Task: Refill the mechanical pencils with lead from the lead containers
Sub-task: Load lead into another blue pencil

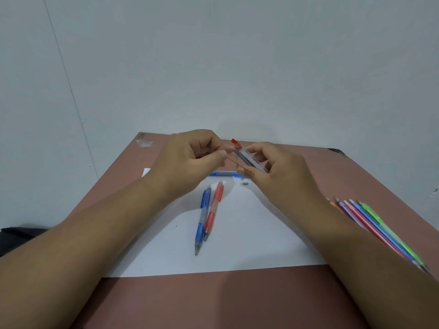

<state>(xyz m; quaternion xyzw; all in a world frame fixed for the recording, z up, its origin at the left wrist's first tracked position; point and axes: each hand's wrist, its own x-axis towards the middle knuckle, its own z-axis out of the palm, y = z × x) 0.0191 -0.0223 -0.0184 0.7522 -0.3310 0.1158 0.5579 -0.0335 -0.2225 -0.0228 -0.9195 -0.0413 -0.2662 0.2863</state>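
I see the right hand (273, 167) holding a clear lead container (249, 159) with a red cap (236, 143), up above the far part of the table (213, 298). Its fingers curl around the container. The left hand (190, 157) is closed in a pinch on thin dark leads (240, 166) that stick out toward the right hand. Whether their far ends are still inside the container I cannot tell.

I think the step now is getting lead out of the container. To do it well, I would hold the lead softly, because I think it can snap. I would pull it straight, not bend it. I would keep the container tipped just a little, so more leads do not slide out and drop.

A blue pencil (202, 219) and a red pencil (213, 210) lie side by side, touching, in the middle of the white paper (249, 233). A blue thing (223, 173) lies at the far edge of the paper, and I cannot tell what it is. A tiny grey bit (244, 184) lies just beside it. More colored pencils (370, 222) lie near the right edge of the table.
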